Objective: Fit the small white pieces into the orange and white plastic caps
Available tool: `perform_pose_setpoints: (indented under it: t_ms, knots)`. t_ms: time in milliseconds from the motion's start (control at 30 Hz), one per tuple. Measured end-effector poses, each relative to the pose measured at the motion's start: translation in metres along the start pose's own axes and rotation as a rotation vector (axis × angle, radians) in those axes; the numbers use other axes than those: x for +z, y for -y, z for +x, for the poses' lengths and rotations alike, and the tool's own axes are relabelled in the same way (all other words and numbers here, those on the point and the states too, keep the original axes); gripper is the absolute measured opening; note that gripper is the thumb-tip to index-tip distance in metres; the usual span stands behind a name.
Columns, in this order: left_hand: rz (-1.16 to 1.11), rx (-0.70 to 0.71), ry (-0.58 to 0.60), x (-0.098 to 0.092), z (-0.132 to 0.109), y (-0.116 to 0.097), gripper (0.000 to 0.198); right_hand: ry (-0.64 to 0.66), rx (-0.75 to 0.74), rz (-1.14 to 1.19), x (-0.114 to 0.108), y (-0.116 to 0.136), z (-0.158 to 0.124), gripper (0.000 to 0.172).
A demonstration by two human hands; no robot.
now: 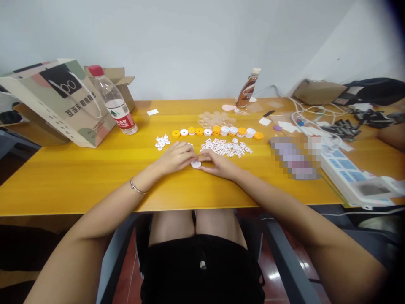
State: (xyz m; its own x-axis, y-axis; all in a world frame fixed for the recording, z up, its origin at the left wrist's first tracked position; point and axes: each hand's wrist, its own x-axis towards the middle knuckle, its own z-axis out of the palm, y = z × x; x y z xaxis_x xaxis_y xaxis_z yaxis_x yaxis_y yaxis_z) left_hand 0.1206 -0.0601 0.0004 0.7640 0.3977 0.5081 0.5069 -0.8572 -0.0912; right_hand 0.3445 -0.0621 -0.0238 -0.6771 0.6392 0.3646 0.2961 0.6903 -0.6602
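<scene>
Though inside table edge [190,209] — hands [177,157] [219,165] on cap [195,164]

Table [79,177]: yellow wood-look top, smooth, glossy.
White disc [195,164], centre: smooth plastic.
Cap row [218,131], 12 o'clock of disc: orange and white plastic, shiny.
Water bottle [115,105], 10 o'clock: clear plastic.
Paper bag [63,101], 10 o'clock: matt.
Bangle [137,188], 7 o'clock: thin bright metal.

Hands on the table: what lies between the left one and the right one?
Head view: a small white round piece lies between the left hand and the right hand, touched by fingers of both.
</scene>
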Motion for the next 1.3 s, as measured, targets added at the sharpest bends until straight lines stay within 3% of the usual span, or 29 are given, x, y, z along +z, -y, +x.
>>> perform_pose_setpoints:
  t_ms: [267,533,800,1300]
  knots:
    - [-0.073,-0.028,0.081,0.004,-0.002,0.0,0.027,-0.006,-0.001,-0.021,0.0,0.0,0.0,0.035]
    - [-0.197,-0.002,0.124,-0.004,-0.003,0.002,0.025,-0.004,-0.015,0.05,0.001,-0.001,0.0,0.032]
    - [-0.313,-0.028,0.118,-0.01,-0.006,0.008,0.022,-0.001,-0.045,-0.134,-0.003,0.0,0.001,0.024]
    - [-0.282,-0.006,0.141,-0.008,-0.005,0.005,0.024,-0.028,-0.046,-0.103,-0.002,0.0,0.0,0.024]
